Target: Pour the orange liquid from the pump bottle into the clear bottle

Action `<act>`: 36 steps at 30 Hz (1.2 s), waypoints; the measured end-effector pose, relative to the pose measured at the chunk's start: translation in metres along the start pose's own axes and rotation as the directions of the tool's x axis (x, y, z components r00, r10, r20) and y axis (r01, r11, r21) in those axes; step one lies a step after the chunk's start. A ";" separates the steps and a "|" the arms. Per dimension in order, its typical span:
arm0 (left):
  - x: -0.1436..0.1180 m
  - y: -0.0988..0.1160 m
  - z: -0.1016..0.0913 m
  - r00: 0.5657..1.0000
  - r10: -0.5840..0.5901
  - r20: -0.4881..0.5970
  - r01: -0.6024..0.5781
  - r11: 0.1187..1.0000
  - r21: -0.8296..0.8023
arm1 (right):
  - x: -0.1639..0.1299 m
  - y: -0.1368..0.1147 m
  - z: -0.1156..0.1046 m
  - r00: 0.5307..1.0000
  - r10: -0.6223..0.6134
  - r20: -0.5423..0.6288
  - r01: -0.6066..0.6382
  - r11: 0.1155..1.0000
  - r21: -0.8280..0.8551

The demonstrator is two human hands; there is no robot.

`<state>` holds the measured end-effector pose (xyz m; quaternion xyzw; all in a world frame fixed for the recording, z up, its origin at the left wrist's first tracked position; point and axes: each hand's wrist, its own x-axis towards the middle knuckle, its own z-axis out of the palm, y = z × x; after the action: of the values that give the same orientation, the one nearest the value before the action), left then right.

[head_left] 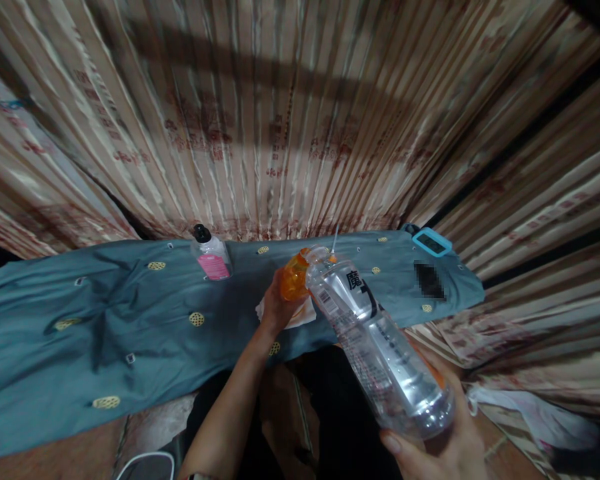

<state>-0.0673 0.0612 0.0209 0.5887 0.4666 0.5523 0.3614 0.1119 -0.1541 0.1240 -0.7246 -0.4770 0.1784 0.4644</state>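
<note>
My left hand (276, 308) is closed around a small translucent orange bottle (295, 277) above the cloth-covered table. My right hand (443, 437) grips the lower end of a large transparent plastic bottle (375, 340) with black lettering and a barcode. The large bottle is tilted, its uncapped neck at the top of the orange bottle; whether the two touch I cannot tell. A white paper tissue (304, 316) lies beneath my left hand. Just behind the large bottle's neck a thin white stick (335, 240) points upward.
A black-capped bottle with a pink label (213, 259) stands left on the blue-green tablecloth (155, 300). At the right end are a light-blue digital timer (431, 243) and a pixelated dark patch (430, 281). Patterned curtains (280, 120) hang behind and along the sides.
</note>
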 end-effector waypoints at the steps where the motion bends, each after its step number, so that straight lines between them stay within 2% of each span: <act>1: 0.000 -0.001 0.000 1.000 0.002 -0.003 -0.002 1.000 0.001 | 0.000 0.000 0.000 1.000 -0.006 0.001 0.006 1.000 0.001; 10: 0.000 0.002 -0.001 1.000 0.009 -0.001 -0.009 0.999 0.033 | 0.000 -0.001 -0.001 1.000 -0.018 0.003 0.018 1.000 -0.019; 16: 0.000 0.003 -0.001 1.000 -0.001 0.002 0.001 1.000 -0.011 | -0.001 -0.002 0.001 0.999 -0.045 -0.011 0.045 0.998 -0.036; 23: 0.000 0.005 -0.001 1.000 -0.015 0.009 0.015 1.000 -0.004 | 0.001 -0.003 0.000 1.000 -0.030 0.000 0.030 1.000 -0.008; 29: 0.000 0.008 -0.003 0.999 -0.049 0.019 0.049 0.999 -0.010 | 0.000 -0.005 0.001 0.999 0.037 0.008 -0.037 0.999 0.008; 36: 0.000 0.007 -0.002 0.999 -0.049 0.013 0.049 0.999 -0.009 | -0.001 -0.005 0.000 1.000 0.002 -0.014 -0.003 1.000 -0.014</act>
<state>-0.0678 0.0592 0.0281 0.5789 0.4760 0.5417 0.3807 0.1088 -0.1539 0.1279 -0.7296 -0.4741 0.1707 0.4624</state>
